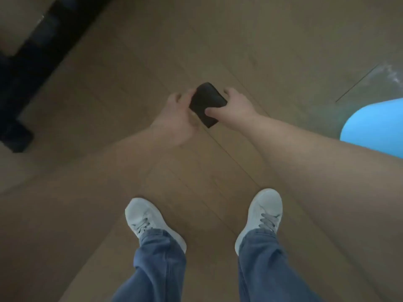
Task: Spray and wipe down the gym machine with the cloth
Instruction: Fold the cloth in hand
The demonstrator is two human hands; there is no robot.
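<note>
Both of my hands are stretched out in front of me over the wooden floor. My right hand (234, 104) grips a small dark rectangular object (207, 103), thumb on its near face and fingers around its far edge. My left hand (176, 118) touches the object's left side with its fingertips. The view is blurred, so I cannot tell whether the dark object is a folded cloth or something else. No spray bottle is visible. A black frame (32, 62), possibly part of the gym machine, runs along the upper left.
My feet in white sneakers (259, 214) and blue jeans stand on the wooden plank floor (218, 40). A bright blue rounded surface (375, 127) is at the right edge. The black frame's foot (15, 138) rests on the floor at far left.
</note>
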